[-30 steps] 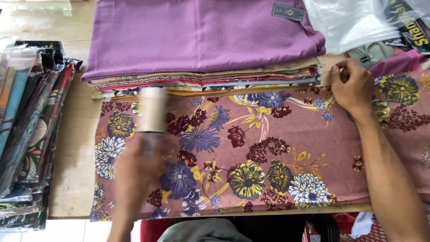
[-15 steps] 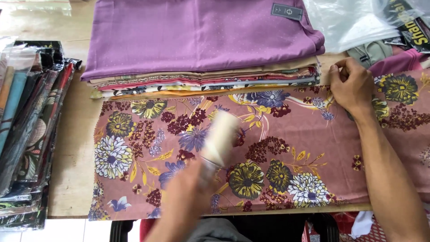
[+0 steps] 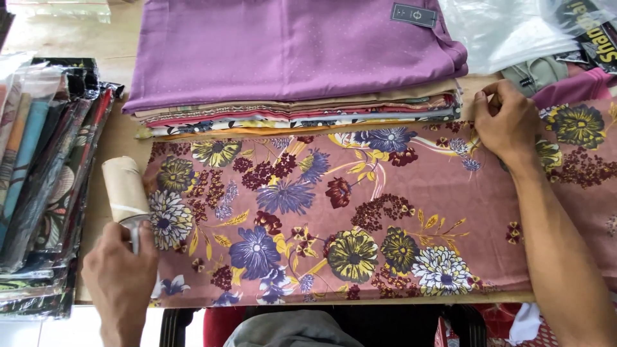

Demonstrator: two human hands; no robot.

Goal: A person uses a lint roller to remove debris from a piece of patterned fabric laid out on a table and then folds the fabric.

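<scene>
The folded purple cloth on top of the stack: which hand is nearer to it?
Right. The right hand rests on the floral fabric just beside the folded purple cloth. The left hand, holding the lint roller, is farther away.

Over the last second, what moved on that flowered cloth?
The left hand swept the lint roller from the cloth's left part toward its middle, then back to the left edge of the floral fabric. The right hand stayed pressed on the fabric's far edge; the folded stack did not move.
</scene>
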